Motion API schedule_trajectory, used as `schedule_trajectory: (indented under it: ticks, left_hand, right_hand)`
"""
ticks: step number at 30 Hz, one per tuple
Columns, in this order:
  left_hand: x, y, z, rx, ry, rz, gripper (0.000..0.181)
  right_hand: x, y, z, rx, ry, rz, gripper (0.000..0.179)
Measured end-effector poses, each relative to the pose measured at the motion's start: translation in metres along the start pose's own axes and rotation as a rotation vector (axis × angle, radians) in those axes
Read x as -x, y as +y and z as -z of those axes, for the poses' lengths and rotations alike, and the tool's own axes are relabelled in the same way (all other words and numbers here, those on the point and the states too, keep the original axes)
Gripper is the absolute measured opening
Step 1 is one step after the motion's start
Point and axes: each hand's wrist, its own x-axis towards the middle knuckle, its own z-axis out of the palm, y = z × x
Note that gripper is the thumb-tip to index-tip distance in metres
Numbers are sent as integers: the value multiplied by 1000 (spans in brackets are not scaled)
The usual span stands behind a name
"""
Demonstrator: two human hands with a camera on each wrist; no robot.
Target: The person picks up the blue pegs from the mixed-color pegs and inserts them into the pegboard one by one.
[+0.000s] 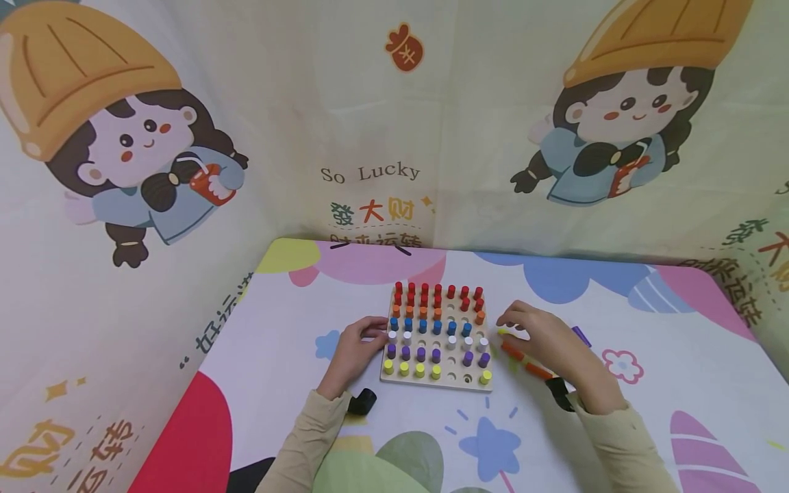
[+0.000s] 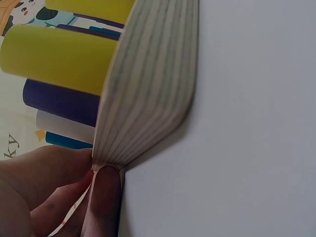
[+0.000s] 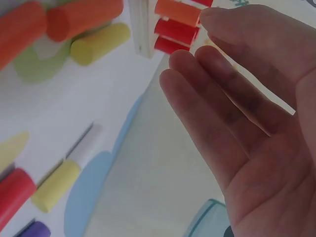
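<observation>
A wooden pegboard [image 1: 434,386] lies flat, with rows of red, orange, blue, white, purple and yellow pegs; several holes are bare. At its left edge, my left hand [image 1: 357,350] grips the board, fingers and thumb meeting at the side of the wood [image 2: 153,69] in the left wrist view. My right hand [image 1: 545,337] hovers just right of the board, over loose pegs. Its fingers [image 3: 207,118] are loosely bent, with nothing between them in the right wrist view. Two orange pegs [image 1: 538,370] and a yellow peg [image 3: 101,43] lie beneath or beside that hand.
Farther right lies a loose purple peg [image 1: 581,336]. More loose pegs show in the right wrist view, among them a red peg [image 3: 15,195] and a white peg [image 3: 86,148]. A patterned cloth [image 1: 345,274] covers the table, and printed fabric walls [image 1: 481,171] rise behind and at the sides.
</observation>
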Motion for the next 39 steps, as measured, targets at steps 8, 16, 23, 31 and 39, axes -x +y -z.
schedule_trajectory:
  ticks: [8, 16, 23, 31, 39]
  left_hand:
    - [0, 2, 0, 2, -2, -1, 31]
    - [-1, 3, 0, -1, -12, -2, 31]
    - [-4, 5, -1, 6, -17, -12, 30]
    - [-3, 3, 0, -2, -17, -6, 30]
    - [-1, 2, 0, 1, -12, 11, 31]
  right_hand:
    - [11, 9, 3, 15, 35, 11, 24]
    - [24, 17, 5, 58, 34, 29, 23]
    - [32, 21, 9, 72, 60, 48, 23]
    - [41, 30, 10, 75, 36, 45, 21]
    - [49, 40, 8, 85, 23, 43, 20]
